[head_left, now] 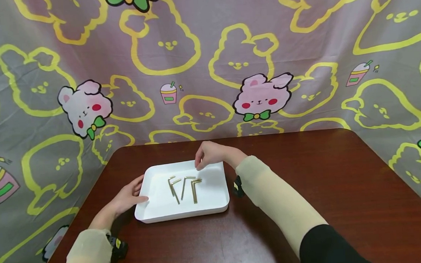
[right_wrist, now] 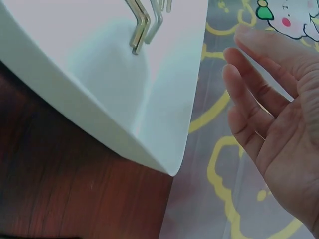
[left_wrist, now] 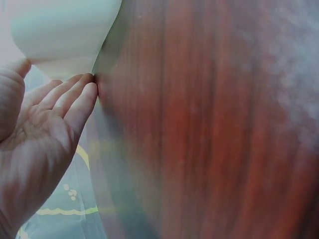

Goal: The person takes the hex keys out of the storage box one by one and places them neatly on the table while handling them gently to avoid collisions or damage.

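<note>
A white rectangular tray (head_left: 214, 196) rests on the table, holding several gold-coloured L-shaped hex keys (head_left: 194, 192) in its middle. On the tray's left side, my left hand (head_left: 127, 197) holds the wall, thumb over the rim and fingers along the outside; the left wrist view shows these fingers nearly straight. My right hand (head_left: 210, 153) hovers over the tray's far edge, right of its middle. From the right wrist view, its fingers (right_wrist: 249, 99) are loosely bent with nothing between them, apart from the hex keys (right_wrist: 141, 25).
The dark reddish-brown wooden table (head_left: 308, 190) extends to the right of the tray and in front of it. Behind its far edge hangs a grey-pink curtain (head_left: 205, 47) with yellow cartoon outlines. A dark wrist device (head_left: 119, 246) sits on the left forearm.
</note>
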Demonstrator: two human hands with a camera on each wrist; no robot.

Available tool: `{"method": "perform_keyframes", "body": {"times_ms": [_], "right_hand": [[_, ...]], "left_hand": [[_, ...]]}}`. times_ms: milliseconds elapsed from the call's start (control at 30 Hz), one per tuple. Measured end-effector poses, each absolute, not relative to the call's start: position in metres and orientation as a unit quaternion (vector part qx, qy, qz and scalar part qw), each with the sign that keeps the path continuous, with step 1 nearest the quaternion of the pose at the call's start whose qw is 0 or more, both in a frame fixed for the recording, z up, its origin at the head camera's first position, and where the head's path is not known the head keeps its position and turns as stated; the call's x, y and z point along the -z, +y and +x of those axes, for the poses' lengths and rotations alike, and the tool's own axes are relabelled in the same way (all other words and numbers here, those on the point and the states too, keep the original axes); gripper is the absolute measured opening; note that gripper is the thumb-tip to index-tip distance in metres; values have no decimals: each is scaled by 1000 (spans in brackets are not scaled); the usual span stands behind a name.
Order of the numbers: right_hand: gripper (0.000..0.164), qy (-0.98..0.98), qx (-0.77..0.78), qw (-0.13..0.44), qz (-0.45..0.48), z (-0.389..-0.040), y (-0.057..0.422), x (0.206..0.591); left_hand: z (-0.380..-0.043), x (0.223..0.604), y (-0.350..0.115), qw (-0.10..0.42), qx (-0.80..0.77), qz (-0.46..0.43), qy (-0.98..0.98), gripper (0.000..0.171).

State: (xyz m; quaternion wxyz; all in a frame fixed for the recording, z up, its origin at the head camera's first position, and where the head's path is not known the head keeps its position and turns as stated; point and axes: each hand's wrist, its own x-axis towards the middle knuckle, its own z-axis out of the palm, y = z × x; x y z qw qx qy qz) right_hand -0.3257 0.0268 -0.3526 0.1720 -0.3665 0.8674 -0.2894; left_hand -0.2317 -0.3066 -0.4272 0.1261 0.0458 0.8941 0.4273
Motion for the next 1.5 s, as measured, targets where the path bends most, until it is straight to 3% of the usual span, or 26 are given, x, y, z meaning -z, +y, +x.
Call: {"method": "perform_keyframes", "body": {"times_ms": [600, 1500], "right_hand": [[4, 865, 250, 210, -380, -321, 7, 365], [13, 886, 187, 208, -369, -317, -5, 388]], "left_hand": [[-233, 430, -306, 126, -429, 47, 893, 89], [-232, 431, -308, 123, -428, 44, 894, 89]]}}
